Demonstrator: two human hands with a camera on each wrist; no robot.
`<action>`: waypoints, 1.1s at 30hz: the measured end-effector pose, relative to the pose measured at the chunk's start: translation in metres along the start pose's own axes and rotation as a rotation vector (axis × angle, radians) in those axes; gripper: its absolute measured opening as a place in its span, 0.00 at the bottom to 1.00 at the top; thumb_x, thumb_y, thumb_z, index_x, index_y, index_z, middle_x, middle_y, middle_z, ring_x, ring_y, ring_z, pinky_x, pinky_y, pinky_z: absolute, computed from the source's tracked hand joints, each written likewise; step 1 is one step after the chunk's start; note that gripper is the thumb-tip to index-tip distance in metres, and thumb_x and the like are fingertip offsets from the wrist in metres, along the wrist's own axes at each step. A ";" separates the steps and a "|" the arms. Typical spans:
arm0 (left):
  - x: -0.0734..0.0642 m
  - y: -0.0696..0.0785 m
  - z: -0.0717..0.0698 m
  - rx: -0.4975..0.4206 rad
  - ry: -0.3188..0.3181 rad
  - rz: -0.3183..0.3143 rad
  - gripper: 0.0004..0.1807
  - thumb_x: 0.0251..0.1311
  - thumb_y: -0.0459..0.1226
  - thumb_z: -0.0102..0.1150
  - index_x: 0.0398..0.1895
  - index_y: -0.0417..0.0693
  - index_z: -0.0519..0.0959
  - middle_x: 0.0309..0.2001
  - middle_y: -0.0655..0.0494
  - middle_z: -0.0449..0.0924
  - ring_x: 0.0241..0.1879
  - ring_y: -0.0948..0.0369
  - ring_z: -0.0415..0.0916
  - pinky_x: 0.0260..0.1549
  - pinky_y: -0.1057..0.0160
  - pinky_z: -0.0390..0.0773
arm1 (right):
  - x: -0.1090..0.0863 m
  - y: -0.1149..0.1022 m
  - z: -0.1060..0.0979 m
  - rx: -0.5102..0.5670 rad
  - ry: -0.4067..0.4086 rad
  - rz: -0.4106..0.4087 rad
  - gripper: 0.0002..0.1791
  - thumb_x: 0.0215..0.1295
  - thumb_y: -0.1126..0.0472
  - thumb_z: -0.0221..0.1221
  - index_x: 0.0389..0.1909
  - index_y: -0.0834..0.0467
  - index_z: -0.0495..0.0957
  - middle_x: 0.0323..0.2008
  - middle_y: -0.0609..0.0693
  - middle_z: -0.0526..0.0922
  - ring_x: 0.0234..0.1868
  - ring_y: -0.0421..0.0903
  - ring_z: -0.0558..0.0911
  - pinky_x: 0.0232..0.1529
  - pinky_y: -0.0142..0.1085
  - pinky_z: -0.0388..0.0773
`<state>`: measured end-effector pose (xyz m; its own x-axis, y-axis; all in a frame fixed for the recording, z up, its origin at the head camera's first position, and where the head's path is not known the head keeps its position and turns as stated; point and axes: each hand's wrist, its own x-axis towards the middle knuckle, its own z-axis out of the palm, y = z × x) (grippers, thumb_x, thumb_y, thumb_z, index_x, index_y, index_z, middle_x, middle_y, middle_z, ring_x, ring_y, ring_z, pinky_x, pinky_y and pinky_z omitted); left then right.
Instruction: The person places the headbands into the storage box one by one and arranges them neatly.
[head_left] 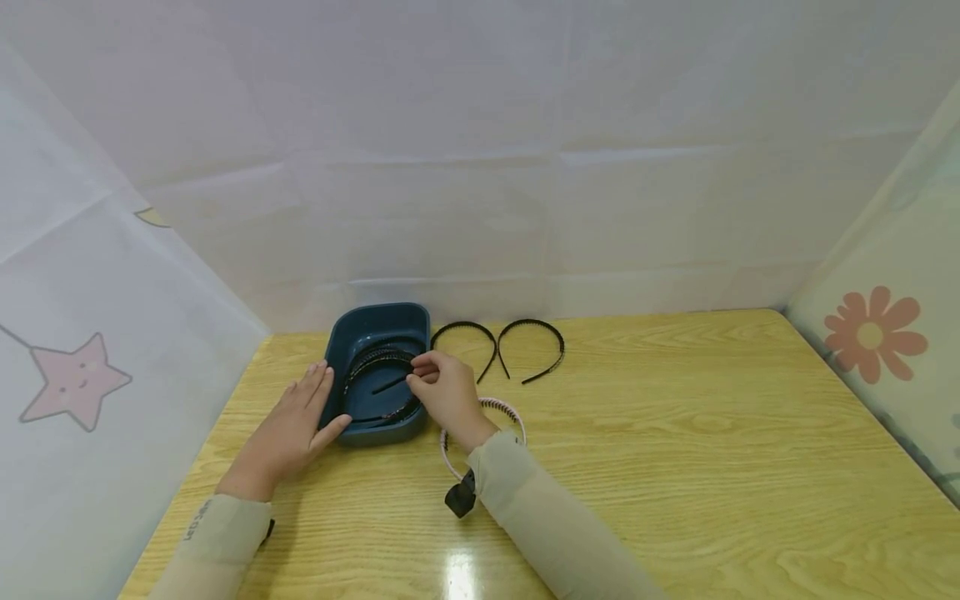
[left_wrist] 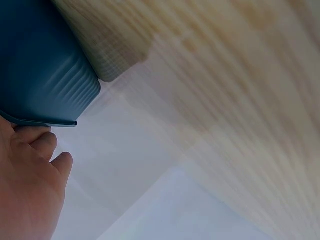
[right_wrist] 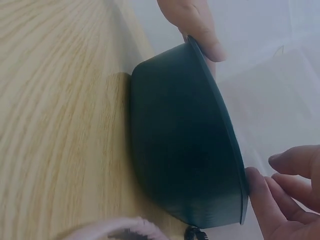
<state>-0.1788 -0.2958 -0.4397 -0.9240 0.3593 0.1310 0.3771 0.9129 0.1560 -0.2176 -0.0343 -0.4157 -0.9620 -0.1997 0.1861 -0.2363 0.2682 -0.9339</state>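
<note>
Several black headbands (head_left: 378, 360) lie nested inside a dark blue plastic basin (head_left: 378, 312). My left hand (head_left: 288, 425) rests along the basin's left rim with its fingers straight; the left wrist view shows this hand (left_wrist: 32, 175) against the outside of the rim. Over the right rim is my right hand (head_left: 447, 396), close to one arm of a headband. In the right wrist view, one fingertip of this hand (right_wrist: 287, 200) touches the rim, the other fingertips stand apart, and nothing shows between them. The headbands are hidden there behind the basin wall.
Two black toothed headbands (head_left: 532, 322) lie side by side right of the basin. A pink headband (head_left: 525, 427) with dark teeth lies partly under my right wrist. The wooden table (head_left: 712, 433) meets a pale cloth backdrop (head_left: 600, 208) at the back.
</note>
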 end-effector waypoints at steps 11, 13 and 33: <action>0.000 -0.001 0.000 -0.002 -0.001 0.000 0.45 0.67 0.58 0.41 0.73 0.35 0.44 0.73 0.39 0.39 0.72 0.46 0.35 0.69 0.46 0.39 | -0.006 0.004 -0.032 -0.081 -0.009 -0.068 0.10 0.64 0.63 0.57 0.45 0.57 0.81 0.36 0.44 0.81 0.36 0.39 0.79 0.36 0.30 0.79; 0.000 -0.001 0.000 -0.003 -0.001 0.000 0.45 0.67 0.58 0.41 0.73 0.35 0.44 0.73 0.39 0.39 0.72 0.46 0.35 0.69 0.46 0.39 | -0.008 0.006 -0.040 -0.110 -0.024 -0.066 0.10 0.64 0.63 0.57 0.44 0.56 0.81 0.36 0.44 0.81 0.37 0.40 0.80 0.37 0.31 0.79; -0.001 -0.003 0.003 0.002 0.008 0.000 0.44 0.68 0.58 0.41 0.73 0.37 0.43 0.73 0.40 0.38 0.72 0.47 0.34 0.69 0.46 0.40 | -0.020 0.035 -0.104 -0.320 -0.080 0.053 0.09 0.63 0.63 0.60 0.43 0.58 0.80 0.37 0.47 0.80 0.38 0.44 0.79 0.39 0.38 0.80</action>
<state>-0.1796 -0.2983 -0.4429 -0.9235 0.3576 0.1384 0.3768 0.9134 0.1538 -0.2210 0.0769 -0.4205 -0.9634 -0.2477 0.1029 -0.2291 0.5604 -0.7959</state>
